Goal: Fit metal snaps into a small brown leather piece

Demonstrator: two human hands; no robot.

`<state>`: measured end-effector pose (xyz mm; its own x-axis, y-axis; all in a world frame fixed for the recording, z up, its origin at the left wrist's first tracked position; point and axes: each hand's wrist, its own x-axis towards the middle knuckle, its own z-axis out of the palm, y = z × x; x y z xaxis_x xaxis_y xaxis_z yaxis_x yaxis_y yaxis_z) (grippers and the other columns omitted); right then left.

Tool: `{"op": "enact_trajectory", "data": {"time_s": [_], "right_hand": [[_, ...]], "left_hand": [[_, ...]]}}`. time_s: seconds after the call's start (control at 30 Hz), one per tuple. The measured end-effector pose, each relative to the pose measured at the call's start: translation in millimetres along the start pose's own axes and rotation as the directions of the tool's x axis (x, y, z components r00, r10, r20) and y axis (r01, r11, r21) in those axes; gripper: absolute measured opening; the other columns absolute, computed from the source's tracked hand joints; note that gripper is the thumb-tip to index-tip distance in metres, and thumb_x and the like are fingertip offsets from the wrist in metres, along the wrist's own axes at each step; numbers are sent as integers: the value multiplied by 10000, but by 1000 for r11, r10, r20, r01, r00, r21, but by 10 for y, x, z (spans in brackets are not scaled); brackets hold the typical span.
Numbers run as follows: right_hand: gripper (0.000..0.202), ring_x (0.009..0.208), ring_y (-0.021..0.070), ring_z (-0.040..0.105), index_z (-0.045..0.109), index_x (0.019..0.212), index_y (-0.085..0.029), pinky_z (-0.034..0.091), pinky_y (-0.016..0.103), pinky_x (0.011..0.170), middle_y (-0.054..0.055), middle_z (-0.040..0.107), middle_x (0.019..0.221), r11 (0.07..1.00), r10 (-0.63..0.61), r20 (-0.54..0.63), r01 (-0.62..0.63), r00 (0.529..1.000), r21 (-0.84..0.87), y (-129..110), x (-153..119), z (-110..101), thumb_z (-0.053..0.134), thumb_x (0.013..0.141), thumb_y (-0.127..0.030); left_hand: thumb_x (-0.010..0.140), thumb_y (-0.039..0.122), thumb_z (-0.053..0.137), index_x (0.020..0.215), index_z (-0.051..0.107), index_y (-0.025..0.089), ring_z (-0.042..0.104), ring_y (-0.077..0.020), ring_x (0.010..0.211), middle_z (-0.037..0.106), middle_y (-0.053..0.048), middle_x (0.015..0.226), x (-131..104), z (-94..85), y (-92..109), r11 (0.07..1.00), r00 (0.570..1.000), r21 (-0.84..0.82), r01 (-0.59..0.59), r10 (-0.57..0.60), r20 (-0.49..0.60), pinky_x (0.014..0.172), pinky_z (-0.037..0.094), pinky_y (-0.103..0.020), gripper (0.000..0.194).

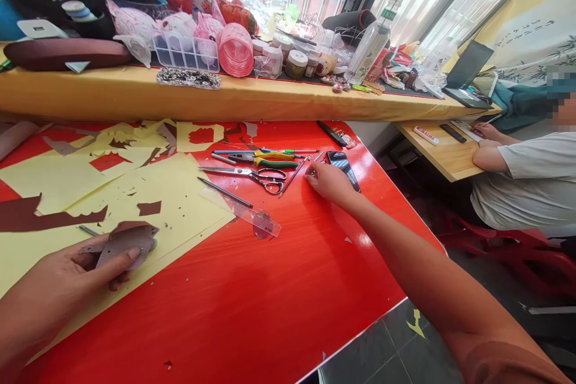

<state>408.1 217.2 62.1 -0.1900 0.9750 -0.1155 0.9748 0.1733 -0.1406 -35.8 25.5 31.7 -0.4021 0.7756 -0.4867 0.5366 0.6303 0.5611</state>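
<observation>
My left hand [96, 270] grips a small folded grey-brown leather piece [128, 243] with punched holes along its edges, above yellow paper [180, 222]. The thumb lies flat on its face. My right hand [326, 180] reaches across the red table, fingertips pinched together at the surface; whatever they hold is too small to make out. Close by are a dark phone [344, 165], partly behind the hand, and a thin brown stick [294, 177]. Scissors [256, 174], green-and-yellow pliers [265, 159], a dark pen-like rod [225, 191] and a clear ruler [265, 222] lie left of it.
Leather and paper scraps [121, 138] cover the table's far left. Behind, a yellow-covered ledge [270, 102] carries jars, a clear divided box [186, 51] and a tall bottle [366, 51]. At right a person [526, 174] sits at a wooden desk [450, 153].
</observation>
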Motion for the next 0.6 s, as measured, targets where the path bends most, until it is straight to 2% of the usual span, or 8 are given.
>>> {"op": "enact_trajectory", "data": {"time_s": [0.27,0.43,0.6], "right_hand": [[127,904,235,724,716,967,-207,390,280,640,79,807,1007,999,-23,41,21,999,48,-82,-73,1,620,985,-287],[133,889,226,720,724,1042,-229,404,275,659,61,808,1033,998,-28,30,26,999,49,-117,-135,-10,621,986,-291],[183,938,262,721,724,1110,-216,432,290,709,99,802,1044,1000,-9,1,9,1000,28,-112,-130,-14,597,1004,-294]], "left_hand": [[584,833,628,975,724,252,678,-358,842,726,-22,716,-21,-10,91,999,1000,28,-17,17,12,733,484,-362,707],[590,851,607,970,715,246,665,-346,815,715,-23,698,-83,-14,145,998,999,37,-45,44,11,731,471,-360,723],[597,850,598,1010,721,238,664,-346,790,713,-27,686,-94,-11,139,998,999,34,-53,53,3,733,469,-368,749]]}}
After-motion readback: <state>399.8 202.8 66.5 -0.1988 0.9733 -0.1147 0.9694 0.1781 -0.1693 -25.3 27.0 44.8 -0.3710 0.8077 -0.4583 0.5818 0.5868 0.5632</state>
